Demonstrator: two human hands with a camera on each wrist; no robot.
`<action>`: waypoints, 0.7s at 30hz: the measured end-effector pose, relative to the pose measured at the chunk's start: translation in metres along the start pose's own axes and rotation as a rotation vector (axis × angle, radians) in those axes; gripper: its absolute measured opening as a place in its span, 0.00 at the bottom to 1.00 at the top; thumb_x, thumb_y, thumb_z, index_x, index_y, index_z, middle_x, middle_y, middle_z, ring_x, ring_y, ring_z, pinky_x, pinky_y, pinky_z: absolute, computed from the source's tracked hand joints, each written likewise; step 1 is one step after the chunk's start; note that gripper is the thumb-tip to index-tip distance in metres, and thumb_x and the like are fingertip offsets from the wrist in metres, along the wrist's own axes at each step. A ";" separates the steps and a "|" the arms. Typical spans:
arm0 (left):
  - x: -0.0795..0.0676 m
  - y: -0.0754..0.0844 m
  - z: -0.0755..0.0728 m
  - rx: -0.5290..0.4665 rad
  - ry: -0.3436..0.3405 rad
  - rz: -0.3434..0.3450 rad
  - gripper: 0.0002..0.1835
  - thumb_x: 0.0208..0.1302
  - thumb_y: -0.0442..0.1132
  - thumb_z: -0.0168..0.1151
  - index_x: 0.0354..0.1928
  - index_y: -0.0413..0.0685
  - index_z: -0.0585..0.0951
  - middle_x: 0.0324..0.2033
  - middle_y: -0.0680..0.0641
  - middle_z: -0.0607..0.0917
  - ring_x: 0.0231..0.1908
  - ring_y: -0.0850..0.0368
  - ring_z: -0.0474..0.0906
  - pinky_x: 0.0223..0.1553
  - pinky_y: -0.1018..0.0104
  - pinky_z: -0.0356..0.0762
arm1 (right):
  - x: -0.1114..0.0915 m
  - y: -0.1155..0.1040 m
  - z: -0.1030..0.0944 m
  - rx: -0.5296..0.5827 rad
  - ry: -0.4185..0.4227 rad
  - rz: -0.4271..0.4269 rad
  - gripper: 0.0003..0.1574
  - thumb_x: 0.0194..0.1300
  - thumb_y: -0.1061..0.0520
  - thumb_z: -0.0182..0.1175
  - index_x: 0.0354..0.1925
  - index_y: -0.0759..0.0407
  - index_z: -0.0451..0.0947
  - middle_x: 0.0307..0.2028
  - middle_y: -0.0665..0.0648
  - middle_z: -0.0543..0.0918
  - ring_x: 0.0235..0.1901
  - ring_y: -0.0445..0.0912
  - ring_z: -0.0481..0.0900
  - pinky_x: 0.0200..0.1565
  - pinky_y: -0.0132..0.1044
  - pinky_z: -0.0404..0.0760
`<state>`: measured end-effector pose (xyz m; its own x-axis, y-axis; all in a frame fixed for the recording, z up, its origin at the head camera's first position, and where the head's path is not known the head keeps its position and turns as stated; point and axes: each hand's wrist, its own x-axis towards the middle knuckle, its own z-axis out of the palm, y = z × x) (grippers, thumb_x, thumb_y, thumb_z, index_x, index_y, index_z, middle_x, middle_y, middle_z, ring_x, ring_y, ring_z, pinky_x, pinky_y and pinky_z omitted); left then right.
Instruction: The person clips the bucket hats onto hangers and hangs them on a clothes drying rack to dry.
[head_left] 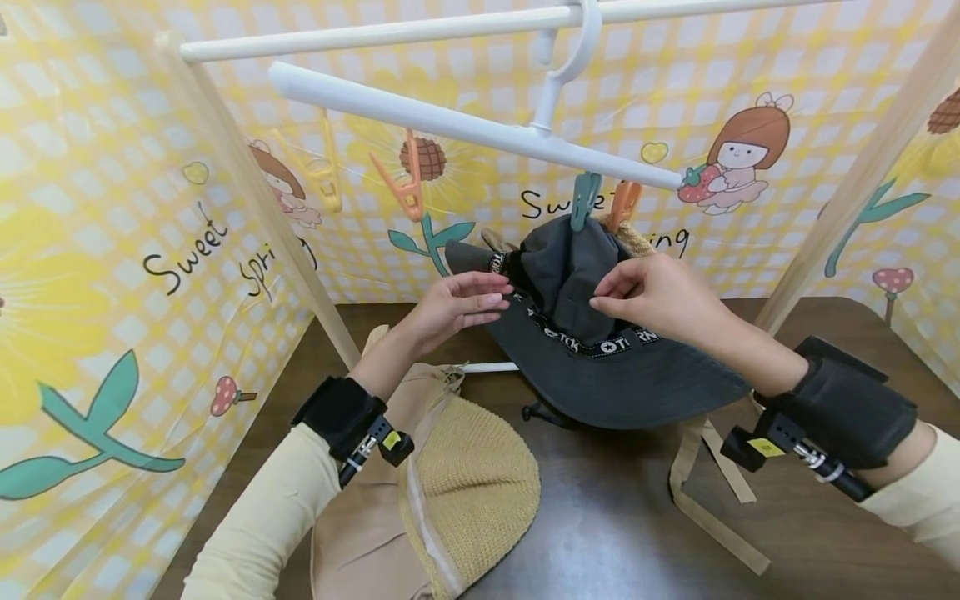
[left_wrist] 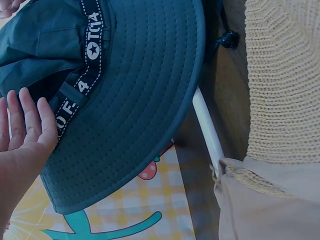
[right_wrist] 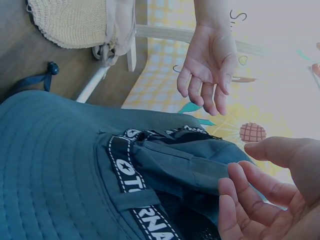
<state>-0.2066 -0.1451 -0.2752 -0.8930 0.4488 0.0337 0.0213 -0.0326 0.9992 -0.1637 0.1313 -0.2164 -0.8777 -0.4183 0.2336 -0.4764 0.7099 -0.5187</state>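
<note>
A dark grey wide-brimmed hat (head_left: 630, 375) with a black lettered band hangs from the right part of a white hanger (head_left: 450, 121). A teal clothespin (head_left: 586, 200) grips its crown, and an orange clothespin (head_left: 624, 204) sits beside it. My left hand (head_left: 459, 308) is at the hat's left side, fingers extended, holding nothing. In front of the crown, my right hand (head_left: 660, 292) has loosely bent fingers; the right wrist view shows its thumb (right_wrist: 270, 150) apart from the fingers and nothing between them. Whether either hand touches the cloth I cannot tell.
The hanger tilts down to the right from a white rail (head_left: 375, 35) on wooden posts. Yellow (head_left: 326, 167) and orange clothespins (head_left: 407, 183) hang at its left. Below lies a straw-coloured knitted hat (head_left: 480, 483) with beige cloth. Beige straps (head_left: 712, 517) trail over the brown table (head_left: 600, 533).
</note>
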 end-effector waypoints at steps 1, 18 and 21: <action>-0.001 -0.001 0.000 0.000 -0.001 -0.001 0.18 0.67 0.25 0.48 0.58 0.30 0.67 0.51 0.43 0.77 0.49 0.54 0.78 0.50 0.68 0.79 | 0.000 0.000 0.002 -0.001 0.001 0.000 0.09 0.59 0.55 0.62 0.33 0.60 0.83 0.26 0.57 0.85 0.23 0.44 0.78 0.27 0.38 0.75; -0.010 -0.012 0.003 0.003 0.021 -0.042 0.18 0.65 0.25 0.50 0.57 0.31 0.70 0.48 0.44 0.80 0.50 0.50 0.78 0.49 0.68 0.80 | -0.003 0.000 0.015 0.048 -0.011 -0.016 0.08 0.59 0.55 0.63 0.32 0.60 0.83 0.25 0.56 0.84 0.21 0.40 0.76 0.26 0.37 0.73; -0.010 -0.013 0.003 0.015 0.021 -0.046 0.18 0.66 0.25 0.50 0.58 0.30 0.69 0.52 0.38 0.78 0.46 0.55 0.80 0.50 0.66 0.80 | -0.003 0.002 0.018 0.048 -0.013 -0.009 0.08 0.58 0.55 0.63 0.31 0.59 0.83 0.24 0.56 0.83 0.21 0.42 0.76 0.25 0.37 0.73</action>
<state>-0.1965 -0.1467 -0.2881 -0.9026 0.4303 -0.0131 -0.0138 0.0014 0.9999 -0.1611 0.1236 -0.2327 -0.8726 -0.4322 0.2275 -0.4809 0.6784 -0.5554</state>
